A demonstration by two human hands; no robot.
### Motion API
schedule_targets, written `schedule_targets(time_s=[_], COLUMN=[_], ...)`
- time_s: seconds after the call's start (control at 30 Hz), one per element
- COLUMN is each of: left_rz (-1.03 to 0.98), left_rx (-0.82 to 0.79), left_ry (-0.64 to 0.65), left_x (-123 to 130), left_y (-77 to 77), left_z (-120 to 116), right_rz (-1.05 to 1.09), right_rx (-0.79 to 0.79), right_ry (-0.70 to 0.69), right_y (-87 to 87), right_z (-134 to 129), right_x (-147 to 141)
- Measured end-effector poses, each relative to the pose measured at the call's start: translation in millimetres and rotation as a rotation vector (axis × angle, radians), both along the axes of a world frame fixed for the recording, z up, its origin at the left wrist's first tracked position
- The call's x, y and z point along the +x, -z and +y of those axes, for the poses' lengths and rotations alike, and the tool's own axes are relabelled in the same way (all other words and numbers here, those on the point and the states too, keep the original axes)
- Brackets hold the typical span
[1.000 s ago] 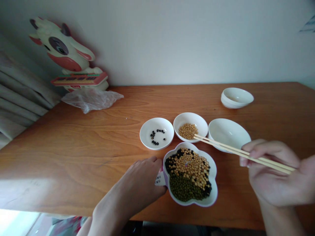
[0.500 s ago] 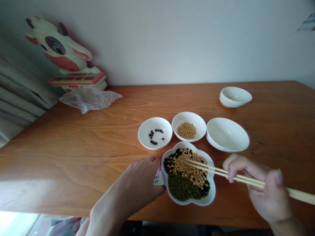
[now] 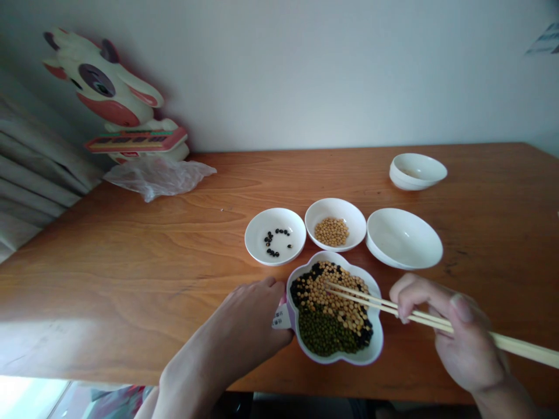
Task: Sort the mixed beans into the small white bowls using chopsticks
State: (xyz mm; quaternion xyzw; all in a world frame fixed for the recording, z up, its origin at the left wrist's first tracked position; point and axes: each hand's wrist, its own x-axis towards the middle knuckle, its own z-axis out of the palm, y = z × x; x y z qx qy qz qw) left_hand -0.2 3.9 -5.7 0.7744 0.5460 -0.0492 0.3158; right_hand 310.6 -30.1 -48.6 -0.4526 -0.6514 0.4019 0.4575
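The left hand (image 3: 257,308) is closed around the handle of a white, scalloped dish with a pale purple rim (image 3: 376,329), which sits by the front edge of the brown wooden surface (image 3: 131,256), right of that edge's midpoint. In the dish, small green beans (image 3: 325,331) fill the side toward the front edge, round pale yellow beans (image 3: 349,314) cover most of the rest, and black beans (image 3: 301,286) show around the margin. The right hand (image 3: 463,346), fingers and thumb clamped on a pair of pale wooden chopsticks (image 3: 524,348), is over the front right part of the surface; the tips are slightly apart at the yellow beans, and whether they grip one I cannot tell. Between the dish and the back edge, three round white bowls stand close in a row: the left bowl (image 3: 253,238) with some black beans, the middle bowl (image 3: 336,208) with a heap of yellow beans, and the right bowl (image 3: 404,235). Another white bowl (image 3: 413,181) stands near the back edge, toward the right corner. A cow-shaped plastic toy with a keyboard (image 3: 135,141) and a crumpled clear plastic bag (image 3: 168,177) occupy the back left corner
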Motion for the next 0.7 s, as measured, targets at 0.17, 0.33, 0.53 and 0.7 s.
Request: schedule_targets(time_s=[0.17,0.33,0.53,0.7], left_rz=[-0.012,0.0,0.01,0.01], left_rx=[0.007,-0.006,0.008,-0.021], left_ry=[-0.003,0.012,0.003,0.008], left_x=[1,3,0,1], left_y=[-2.3,-3.1,3.1,-0.9], left_z=[-1,0,1,1], right_rz=[0.028,0.089,0.167,0.306], right_rx=[0.022,0.079,0.21,0.338], right_ry=[0.03,0.101,0.194,0.345], right_y=[-2.0,-9.7,-12.7,-14.4], right_z=[2,7,17,28], right_x=[-1,-1,14,13])
